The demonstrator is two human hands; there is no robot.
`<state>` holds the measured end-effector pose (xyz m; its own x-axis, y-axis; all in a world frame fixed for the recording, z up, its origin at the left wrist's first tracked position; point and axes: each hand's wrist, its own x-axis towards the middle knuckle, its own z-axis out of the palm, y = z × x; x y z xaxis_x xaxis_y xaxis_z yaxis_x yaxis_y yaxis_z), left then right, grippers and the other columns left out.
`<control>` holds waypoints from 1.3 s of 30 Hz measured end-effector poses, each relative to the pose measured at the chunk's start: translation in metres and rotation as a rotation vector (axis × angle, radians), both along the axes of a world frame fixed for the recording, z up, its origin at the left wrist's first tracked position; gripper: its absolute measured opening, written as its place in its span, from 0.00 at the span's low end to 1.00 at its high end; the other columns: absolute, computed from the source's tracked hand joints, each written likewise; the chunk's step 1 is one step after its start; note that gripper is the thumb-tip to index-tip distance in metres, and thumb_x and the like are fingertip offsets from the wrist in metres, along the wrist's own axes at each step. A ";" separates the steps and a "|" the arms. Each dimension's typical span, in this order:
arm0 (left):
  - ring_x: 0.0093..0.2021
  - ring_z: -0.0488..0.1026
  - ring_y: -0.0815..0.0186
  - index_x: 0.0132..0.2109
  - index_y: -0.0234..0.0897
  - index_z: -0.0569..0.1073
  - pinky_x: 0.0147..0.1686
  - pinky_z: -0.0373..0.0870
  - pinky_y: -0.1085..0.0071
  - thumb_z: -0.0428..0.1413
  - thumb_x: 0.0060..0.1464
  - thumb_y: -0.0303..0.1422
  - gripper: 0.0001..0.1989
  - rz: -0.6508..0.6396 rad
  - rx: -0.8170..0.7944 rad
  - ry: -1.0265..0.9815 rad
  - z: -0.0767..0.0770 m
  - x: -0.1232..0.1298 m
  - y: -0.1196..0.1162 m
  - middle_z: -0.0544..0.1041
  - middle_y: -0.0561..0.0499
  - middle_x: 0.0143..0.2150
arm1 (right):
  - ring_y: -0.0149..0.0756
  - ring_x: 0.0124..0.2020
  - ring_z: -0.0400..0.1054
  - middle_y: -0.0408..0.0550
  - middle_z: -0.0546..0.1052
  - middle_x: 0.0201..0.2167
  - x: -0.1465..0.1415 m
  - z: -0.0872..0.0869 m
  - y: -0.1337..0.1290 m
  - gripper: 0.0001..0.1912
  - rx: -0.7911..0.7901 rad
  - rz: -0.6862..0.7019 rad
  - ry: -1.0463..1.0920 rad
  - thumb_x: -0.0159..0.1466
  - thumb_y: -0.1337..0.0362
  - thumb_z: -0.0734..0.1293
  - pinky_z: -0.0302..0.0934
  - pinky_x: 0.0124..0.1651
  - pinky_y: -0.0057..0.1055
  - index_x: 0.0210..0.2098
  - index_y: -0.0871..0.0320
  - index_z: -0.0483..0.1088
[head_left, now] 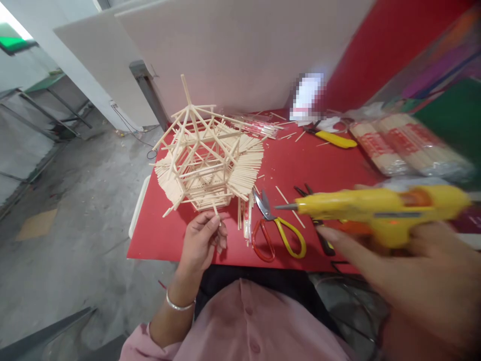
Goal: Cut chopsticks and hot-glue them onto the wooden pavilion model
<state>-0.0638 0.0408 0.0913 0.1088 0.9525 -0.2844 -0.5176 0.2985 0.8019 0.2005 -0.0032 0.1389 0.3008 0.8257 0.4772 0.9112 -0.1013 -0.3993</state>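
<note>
A pale wooden stick model [205, 165], shaped like a pavilion with a pointed open-frame roof, stands on the red table. In front of it, my left hand [205, 235] pinches a short wooden stick [215, 209] between thumb and fingers, its upper end close to the model's base. My right hand [421, 276], blurred, grips a yellow hot glue gun [379, 205] with its nozzle pointing left above the table. Between the hands lie scissors [276, 225] with one red and one yellow handle, blades partly apart.
Dark-handled pliers [323, 238] lie beneath the glue gun. Yellow-handled pliers [335, 139] and wrapped bundles of sticks [406, 143] sit at the back right. Loose sticks [289, 205] are scattered on the red table [319, 165]. A white board [225, 55] stands behind.
</note>
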 end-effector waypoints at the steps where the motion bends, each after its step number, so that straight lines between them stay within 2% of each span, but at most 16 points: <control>1: 0.13 0.67 0.76 0.33 0.32 0.75 0.10 0.59 0.84 0.66 0.47 0.39 0.14 0.004 0.001 -0.006 0.000 -0.001 0.000 0.75 0.54 0.21 | 0.33 0.14 0.59 0.42 0.64 0.12 -0.015 0.009 0.011 0.28 0.037 0.061 -0.021 0.51 0.35 0.69 0.51 0.18 0.31 0.19 0.53 0.63; 3: 0.13 0.66 0.76 0.32 0.32 0.74 0.10 0.59 0.84 0.67 0.47 0.39 0.14 0.017 0.003 -0.019 0.001 -0.005 -0.001 0.75 0.54 0.20 | 0.32 0.16 0.62 0.43 0.68 0.15 -0.041 0.020 0.032 0.24 0.153 0.182 -0.111 0.55 0.40 0.68 0.53 0.20 0.30 0.23 0.54 0.65; 6: 0.12 0.66 0.76 0.31 0.32 0.73 0.10 0.58 0.84 0.67 0.46 0.39 0.14 0.020 -0.014 -0.043 0.003 -0.009 0.000 0.75 0.54 0.20 | 0.32 0.21 0.66 0.45 0.72 0.21 -0.065 0.024 0.056 0.18 0.309 0.313 -0.322 0.59 0.48 0.68 0.53 0.22 0.28 0.27 0.57 0.67; 9: 0.12 0.65 0.76 0.30 0.32 0.73 0.09 0.57 0.83 0.66 0.47 0.40 0.15 -0.009 -0.042 -0.063 0.006 -0.010 0.004 0.74 0.54 0.19 | 0.32 0.24 0.67 0.45 0.73 0.24 -0.075 0.022 0.068 0.11 0.281 0.388 -0.442 0.61 0.54 0.67 0.51 0.24 0.28 0.31 0.56 0.70; 13: 0.12 0.65 0.76 0.30 0.31 0.74 0.09 0.56 0.83 0.66 0.46 0.39 0.15 0.002 -0.057 -0.095 0.007 -0.008 0.011 0.74 0.54 0.18 | 0.32 0.24 0.65 0.46 0.73 0.27 -0.080 0.021 0.074 0.13 0.187 0.408 -0.516 0.64 0.53 0.63 0.47 0.25 0.29 0.39 0.55 0.73; 15: 0.12 0.65 0.76 0.30 0.31 0.74 0.09 0.56 0.83 0.66 0.46 0.39 0.15 0.008 -0.070 -0.113 0.006 -0.006 0.014 0.74 0.54 0.18 | 0.31 0.23 0.64 0.46 0.73 0.28 -0.080 0.021 0.076 0.14 0.181 0.413 -0.545 0.64 0.52 0.63 0.44 0.24 0.30 0.40 0.55 0.73; 20: 0.11 0.64 0.76 0.30 0.31 0.74 0.10 0.55 0.83 0.66 0.46 0.39 0.14 0.017 -0.096 -0.134 0.002 -0.004 0.017 0.73 0.55 0.18 | 0.29 0.22 0.61 0.46 0.73 0.30 -0.080 0.022 0.079 0.13 0.188 0.440 -0.533 0.64 0.53 0.64 0.42 0.24 0.30 0.39 0.55 0.74; 26: 0.12 0.64 0.76 0.29 0.31 0.74 0.10 0.54 0.82 0.65 0.46 0.38 0.14 0.033 -0.100 -0.122 0.002 -0.004 0.018 0.73 0.54 0.18 | 0.30 0.24 0.62 0.47 0.73 0.29 -0.085 0.023 0.083 0.14 0.157 0.457 -0.538 0.65 0.53 0.63 0.41 0.24 0.30 0.36 0.57 0.74; 32: 0.12 0.63 0.76 0.29 0.32 0.72 0.11 0.54 0.81 0.66 0.46 0.39 0.15 0.057 -0.117 -0.110 0.002 -0.003 0.020 0.73 0.54 0.18 | 0.26 0.20 0.58 0.43 0.71 0.24 -0.091 0.029 0.083 0.16 0.265 0.415 -0.673 0.63 0.54 0.65 0.42 0.22 0.28 0.36 0.61 0.74; 39: 0.11 0.63 0.76 0.27 0.34 0.70 0.10 0.52 0.81 0.66 0.43 0.39 0.16 0.086 -0.134 -0.121 0.003 -0.001 0.021 0.73 0.55 0.18 | 0.28 0.21 0.61 0.45 0.74 0.25 -0.095 0.031 0.079 0.15 0.209 0.429 -0.632 0.65 0.55 0.64 0.41 0.23 0.27 0.32 0.61 0.72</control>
<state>-0.0646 0.0623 0.0946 0.0694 0.9144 -0.3989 -0.6361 0.3486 0.6884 0.1059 0.0762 0.1695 -0.4032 0.6825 0.6096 0.9142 0.3298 0.2354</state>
